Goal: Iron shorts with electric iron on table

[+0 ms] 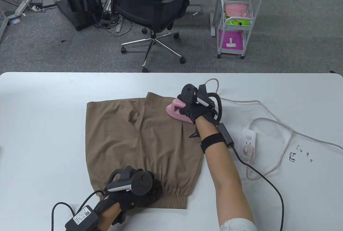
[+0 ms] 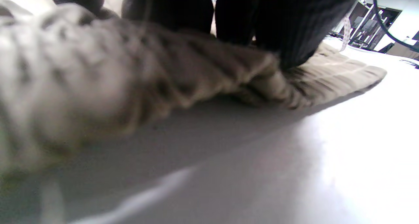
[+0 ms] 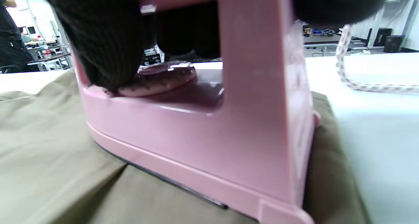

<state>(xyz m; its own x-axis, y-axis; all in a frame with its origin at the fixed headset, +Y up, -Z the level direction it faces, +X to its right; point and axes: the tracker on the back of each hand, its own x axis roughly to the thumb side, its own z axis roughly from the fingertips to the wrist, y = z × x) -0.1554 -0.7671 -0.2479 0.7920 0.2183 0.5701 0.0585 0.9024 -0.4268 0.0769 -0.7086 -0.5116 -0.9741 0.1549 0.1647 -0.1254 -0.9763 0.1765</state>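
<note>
Centrally on the white worktop (image 1: 40, 113) we see the brown shorts (image 1: 150, 145) spread flat. Our right hand (image 1: 198, 107), grip clamped on the pink iron (image 1: 175, 110), presses it at the far right hem. Our left hand (image 1: 134, 188) presses fingers (image 2: 288, 27) on the waistband. Lingering may scorch cloth; the cord (image 1: 270, 113) may snag.

Bright, even light; table (image 2: 360, 135) glares white in both wrist views, near shorts (image 2: 65, 86) blurred
</note>
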